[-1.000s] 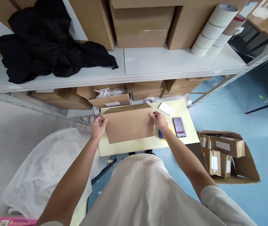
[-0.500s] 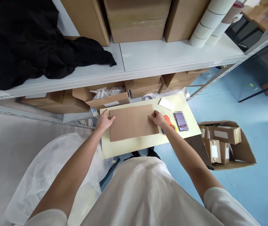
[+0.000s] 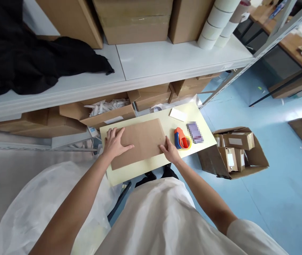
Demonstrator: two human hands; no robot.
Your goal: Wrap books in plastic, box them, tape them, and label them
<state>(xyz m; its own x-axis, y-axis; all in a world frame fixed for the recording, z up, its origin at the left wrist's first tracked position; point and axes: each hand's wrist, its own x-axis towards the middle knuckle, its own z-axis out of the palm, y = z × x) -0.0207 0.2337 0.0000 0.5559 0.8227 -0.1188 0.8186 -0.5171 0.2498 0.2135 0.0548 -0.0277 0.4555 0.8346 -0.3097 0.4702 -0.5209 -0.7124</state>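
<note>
A flat brown piece of cardboard [image 3: 142, 141] lies on a pale yellow tabletop [image 3: 132, 170]. On its left end rests my left hand [image 3: 115, 144], open, its fingers spread and the thumb stretched across the top face. My right hand [image 3: 171, 151] holds the right edge, thumb over the top and fingers along the side; its lower fingers are hidden. Just right of that hand sits an orange and blue tape dispenser [image 3: 181, 138] with a yellow ring at its end. A phone [image 3: 195, 132], its screen blurred, and a small white card [image 3: 178, 114] lie farther back.
Behind the table runs a grey shelf [image 3: 151, 67] bearing cartons, black cloth [image 3: 68, 58] and stacked white rolls [image 3: 214, 24]. An open carton [image 3: 108, 118] below holds white pieces. A large carton [image 3: 206, 163] with small boxes stands right; clear plastic bagging [image 3: 41, 205] fills the left.
My left hand has moved from the cardboard's left edge onto its top, fingers spreading. The right hand has shifted down its edge, uncovering the tape dispenser. The view has turned right.
</note>
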